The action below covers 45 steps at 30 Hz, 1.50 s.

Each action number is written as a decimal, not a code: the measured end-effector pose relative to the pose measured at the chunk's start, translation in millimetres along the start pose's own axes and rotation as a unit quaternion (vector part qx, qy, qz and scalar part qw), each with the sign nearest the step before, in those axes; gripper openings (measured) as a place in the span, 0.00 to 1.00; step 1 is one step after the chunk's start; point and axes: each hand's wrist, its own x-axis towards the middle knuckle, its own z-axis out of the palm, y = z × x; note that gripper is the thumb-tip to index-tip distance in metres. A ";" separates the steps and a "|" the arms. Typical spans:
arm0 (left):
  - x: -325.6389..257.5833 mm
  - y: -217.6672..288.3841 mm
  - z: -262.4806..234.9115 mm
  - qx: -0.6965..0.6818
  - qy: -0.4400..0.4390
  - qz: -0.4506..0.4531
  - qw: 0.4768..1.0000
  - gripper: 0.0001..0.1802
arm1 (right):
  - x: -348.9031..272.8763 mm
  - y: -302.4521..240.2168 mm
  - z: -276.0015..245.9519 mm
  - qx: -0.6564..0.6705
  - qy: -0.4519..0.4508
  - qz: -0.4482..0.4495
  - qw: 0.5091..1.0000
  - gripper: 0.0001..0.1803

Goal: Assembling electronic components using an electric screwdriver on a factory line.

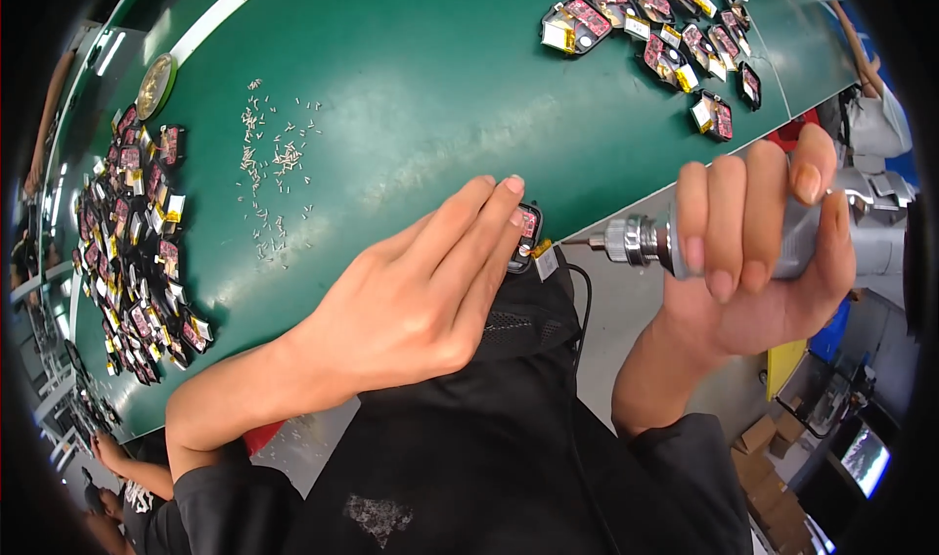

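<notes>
Head view: left hand (411, 296) pins the small black circuit module (529, 234) at the green table (411, 86) edge, fingers closed on it. Right hand (758, 252) wraps the electric screwdriver (646, 240); line its tip up squarely, module pinned flat.

A green worktop (411, 86) carries a scatter of small silver screws (269, 154) left of centre; a dense heap of small black circuit assemblies (132, 242) at its left edge; a second cluster (655, 27) at upper right; cardboard boxes (763, 452) on the floor lower right.
</notes>
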 end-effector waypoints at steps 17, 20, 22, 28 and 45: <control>-0.8 -1.6 14.7 -0.003 0.092 0.015 0.996 0.18 | 6.2 20.9 3.5 -0.062 0.007 0.037 0.997 0.10; 1.8 -4.8 16.1 -0.005 0.100 0.029 0.995 0.17 | 7.4 22.1 6.3 -0.078 -0.011 0.031 0.996 0.09; -0.7 -6.8 15.7 -0.006 0.096 0.025 0.995 0.18 | 12.0 28.4 8.7 -0.076 -0.021 0.035 0.996 0.09; -8.8 -5.0 5.1 -0.002 0.075 0.021 0.997 0.18 | 15.2 37.1 18.7 -0.059 -0.030 0.017 0.998 0.08; -194.0 -32.4 -133.0 0.371 0.131 -0.475 0.787 0.22 | 0.1 67.9 16.0 0.146 0.049 0.063 0.986 0.07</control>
